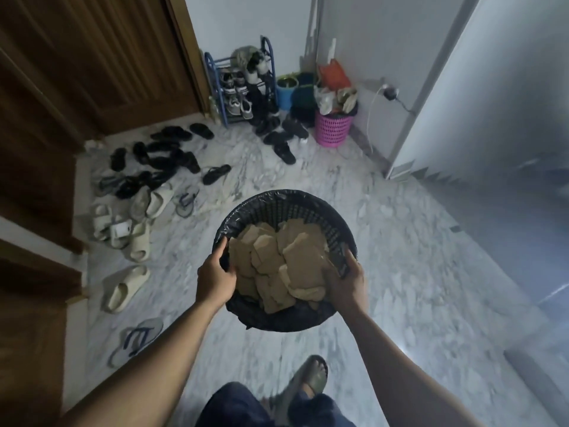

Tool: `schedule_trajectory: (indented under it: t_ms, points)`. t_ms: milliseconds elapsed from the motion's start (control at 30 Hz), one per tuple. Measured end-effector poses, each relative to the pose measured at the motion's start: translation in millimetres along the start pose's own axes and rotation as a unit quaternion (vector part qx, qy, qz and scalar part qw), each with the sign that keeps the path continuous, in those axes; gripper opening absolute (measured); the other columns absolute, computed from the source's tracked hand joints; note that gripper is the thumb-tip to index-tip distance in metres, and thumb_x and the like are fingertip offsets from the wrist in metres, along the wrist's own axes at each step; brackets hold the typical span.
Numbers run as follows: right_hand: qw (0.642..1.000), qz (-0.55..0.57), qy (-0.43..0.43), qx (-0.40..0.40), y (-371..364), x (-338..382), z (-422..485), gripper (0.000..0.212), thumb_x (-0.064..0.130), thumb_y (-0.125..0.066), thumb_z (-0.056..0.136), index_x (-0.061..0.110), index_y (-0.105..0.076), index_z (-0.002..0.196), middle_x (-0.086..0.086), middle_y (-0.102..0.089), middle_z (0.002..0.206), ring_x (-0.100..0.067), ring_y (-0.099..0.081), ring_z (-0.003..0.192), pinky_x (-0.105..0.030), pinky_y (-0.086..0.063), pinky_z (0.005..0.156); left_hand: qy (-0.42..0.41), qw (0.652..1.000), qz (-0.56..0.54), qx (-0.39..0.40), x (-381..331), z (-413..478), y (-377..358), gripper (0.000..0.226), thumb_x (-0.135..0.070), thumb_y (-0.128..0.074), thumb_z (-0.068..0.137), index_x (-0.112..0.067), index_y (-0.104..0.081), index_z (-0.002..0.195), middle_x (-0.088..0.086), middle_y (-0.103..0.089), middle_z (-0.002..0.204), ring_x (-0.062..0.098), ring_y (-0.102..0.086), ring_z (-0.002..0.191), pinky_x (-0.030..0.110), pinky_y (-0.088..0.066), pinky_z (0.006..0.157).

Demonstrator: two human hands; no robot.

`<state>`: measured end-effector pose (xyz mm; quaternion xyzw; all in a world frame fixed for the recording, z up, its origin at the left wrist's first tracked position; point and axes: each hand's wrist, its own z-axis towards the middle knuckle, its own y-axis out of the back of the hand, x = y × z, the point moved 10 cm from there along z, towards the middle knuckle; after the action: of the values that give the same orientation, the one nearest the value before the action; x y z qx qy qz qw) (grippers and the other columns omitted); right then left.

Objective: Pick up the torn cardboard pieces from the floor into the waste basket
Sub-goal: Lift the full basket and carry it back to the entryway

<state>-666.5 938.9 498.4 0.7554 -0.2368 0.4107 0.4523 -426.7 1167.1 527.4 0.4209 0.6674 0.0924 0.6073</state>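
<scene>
While the left hand [215, 280] grips the near-left rim of the black waste basket [286, 200], its fingers [222, 246] curl over the edge and into the black liner, closed tight on the rim. Opposite them, the right hand [346, 283] grips the near-right rim, its fingers [349, 260] wrapped round the latticed wall and the thumb lying inside against the load. Between the two sets of fingers lie the torn cardboard pieces [289, 260], a heap of brown scraps overlapping one another inside the basket, some of them touching the right thumb. Below the fingers spreads the marbled floor [415, 272], with the basket held above it. Nearer the person than the fingers, a foot in a dark slipper [311, 377] stands on the floor. Well beyond the left fingers and off to their left, dark and pale sandals [154, 161] lie scattered beside a wooden door [92, 57]. Far beyond both sets of fingers stand a blue shoe rack [240, 84] and a pink basket [332, 127] stuffed with bags.
</scene>
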Motion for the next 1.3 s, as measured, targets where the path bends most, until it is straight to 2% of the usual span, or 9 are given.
schedule_trajectory:
  t_ms: [100,300,500,667,767,833,1000,1167,1300]
  points:
    - [1.000,-0.012,0.012,-0.004,8,24,72,0.066,0.045,-0.067,0.086,0.033,-0.043,0.147,0.002,-0.056,0.138,-0.019,-0.054,0.123,-0.033,-0.046,0.096,-0.020,1.000,0.000,-0.003,-42,52,-23,0.058,-0.024,-0.058,0.096,-0.027,-0.037,0.150,0.011,-0.060,0.132,0.027,-0.060,0.113,0.031,-0.048,0.088]
    - [1.000,-0.009,0.006,-0.015,8,56,212,0.067,0.046,-0.069,0.086,0.030,-0.045,0.146,0.003,-0.055,0.140,-0.019,-0.056,0.120,-0.026,-0.043,0.088,-0.026,0.999,-0.022,0.018,-110,178,-76,0.059,-0.047,-0.052,0.096,-0.031,-0.034,0.150,0.008,-0.060,0.131,0.026,-0.057,0.120,0.034,-0.047,0.093]
    - [0.998,0.001,-0.026,-0.060,8,85,363,0.066,0.048,-0.068,0.086,0.036,-0.043,0.146,0.001,-0.057,0.132,-0.020,-0.057,0.112,-0.036,-0.050,0.090,-0.067,0.995,-0.004,0.068,-200,343,-145,0.056,-0.031,-0.054,0.098,-0.028,-0.035,0.151,0.010,-0.056,0.138,0.029,-0.053,0.125,0.037,-0.046,0.098]
    - [0.988,0.048,-0.082,-0.124,29,102,463,0.066,0.043,-0.069,0.085,0.035,-0.045,0.145,0.001,-0.060,0.129,-0.021,-0.058,0.114,-0.037,-0.050,0.091,-0.115,0.983,0.041,0.133,-303,450,-198,0.059,-0.038,-0.054,0.096,-0.028,-0.035,0.151,0.007,-0.056,0.139,0.025,-0.053,0.127,0.036,-0.044,0.101]
    - [0.978,0.069,-0.112,-0.160,39,103,520,0.067,0.049,-0.069,0.084,0.035,-0.045,0.145,0.001,-0.062,0.128,-0.022,-0.061,0.112,-0.042,-0.052,0.093,-0.151,0.973,0.072,0.159,-365,508,-237,0.061,-0.023,-0.059,0.093,-0.026,-0.037,0.150,0.010,-0.059,0.133,0.025,-0.055,0.124,0.036,-0.044,0.101]
    - [0.974,0.084,-0.123,-0.169,43,101,566,0.067,0.049,-0.068,0.085,0.034,-0.045,0.145,0.001,-0.062,0.130,-0.021,-0.060,0.112,-0.040,-0.053,0.093,-0.168,0.966,0.091,0.173,-401,546,-269,0.061,-0.020,-0.061,0.092,-0.025,-0.038,0.149,0.010,-0.060,0.133,0.026,-0.055,0.123,0.036,-0.044,0.101]
    - [0.965,0.127,-0.160,-0.167,47,73,701,0.063,0.035,-0.068,0.087,0.034,-0.046,0.145,-0.003,-0.063,0.128,-0.022,-0.060,0.111,-0.034,-0.052,0.088,-0.172,0.957,0.123,0.201,-460,643,-364,0.063,-0.041,-0.057,0.093,-0.028,-0.034,0.151,0.007,-0.053,0.142,0.025,-0.050,0.130,0.042,-0.043,0.106]
    - [0.948,0.131,-0.239,-0.167,38,34,804,0.062,0.045,-0.069,0.086,0.034,-0.049,0.143,0.000,-0.062,0.128,-0.021,-0.060,0.111,-0.037,-0.053,0.092,-0.207,0.931,0.212,0.214,-493,730,-456,0.054,-0.038,-0.044,0.101,-0.024,-0.033,0.152,0.008,-0.054,0.140,0.029,-0.051,0.128,0.040,-0.044,0.101]
    - [0.932,0.127,-0.297,-0.163,13,-27,873,0.062,0.045,-0.065,0.086,0.040,-0.044,0.145,0.002,-0.062,0.119,-0.019,-0.060,0.101,-0.038,-0.055,0.083,-0.242,0.910,0.223,0.251,-488,793,-553,0.048,-0.038,-0.044,0.101,-0.022,-0.040,0.147,0.003,-0.063,0.128,0.022,-0.059,0.117,0.021,-0.042,0.088]
